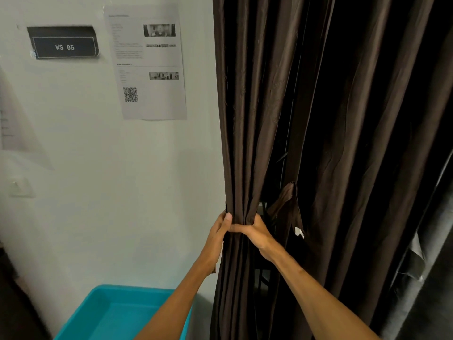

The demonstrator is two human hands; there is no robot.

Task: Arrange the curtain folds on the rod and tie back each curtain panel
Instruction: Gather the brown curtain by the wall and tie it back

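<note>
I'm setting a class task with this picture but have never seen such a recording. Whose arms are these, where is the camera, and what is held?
No machine here: a person wears one wide-angle camera on the head, so you look down along their own arms. The left hand and right hand both grip a gathered bunch of the dark brown curtain. A loose fabric strip with a white tag hangs beside it, perhaps the tie-back. On the wall are a WS 05 sign and a printed sheet with a QR code; a turquoise tub stands below.
</note>
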